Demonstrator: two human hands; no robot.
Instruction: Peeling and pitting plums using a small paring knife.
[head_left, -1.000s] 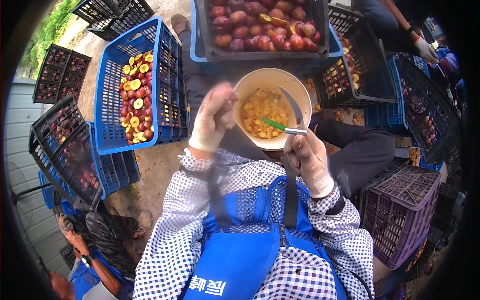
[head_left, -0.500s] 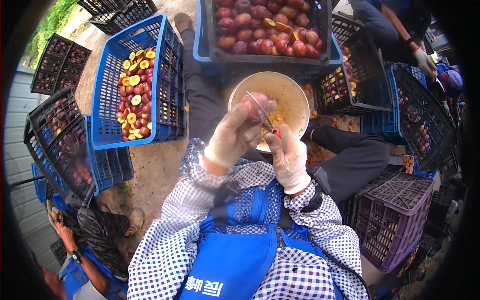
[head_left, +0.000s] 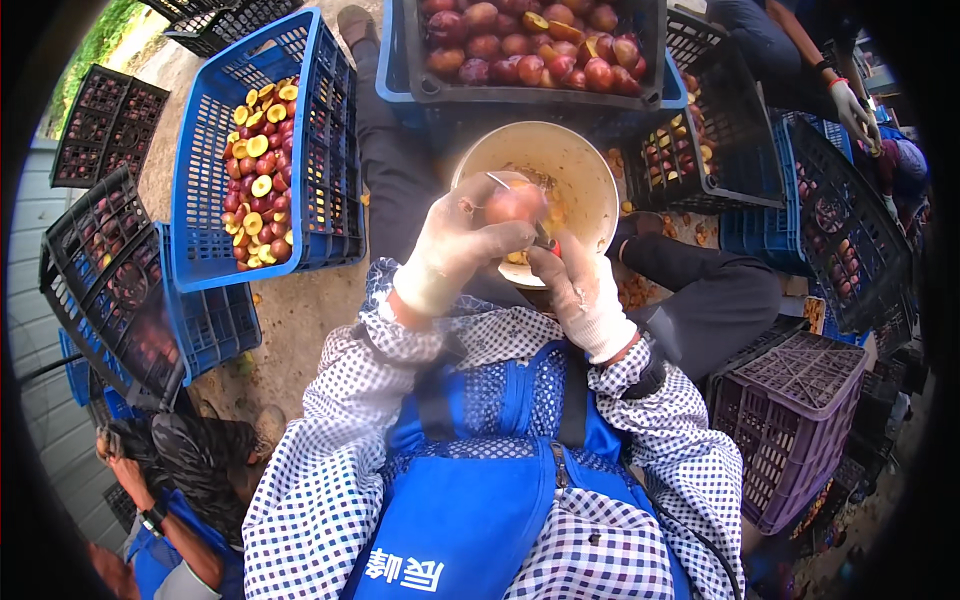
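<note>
My left hand (head_left: 452,243), in a pale knit glove, has its fingers wrapped round a reddish plum (head_left: 517,203) above the bucket. My right hand (head_left: 588,298), gloved too, grips a knife (head_left: 555,247) by its red handle. The blade lies against or in the plum, mostly behind it, with its tip showing by the left fingers; how deep it goes I cannot tell. Beneath both hands stands a cream bucket (head_left: 601,185) with yellowish scraps at the bottom.
A blue crate (head_left: 207,170) of halved plums stands to the left. Straight ahead is a dark crate (head_left: 530,106) heaped with plums. More crates flank me, including a purple one (head_left: 790,440) at right. Other people sit at lower left and upper right.
The plum has turned in my left hand, and less of the blade shows across it. My right hand has shifted slightly right. The whole view has tilted a little.
</note>
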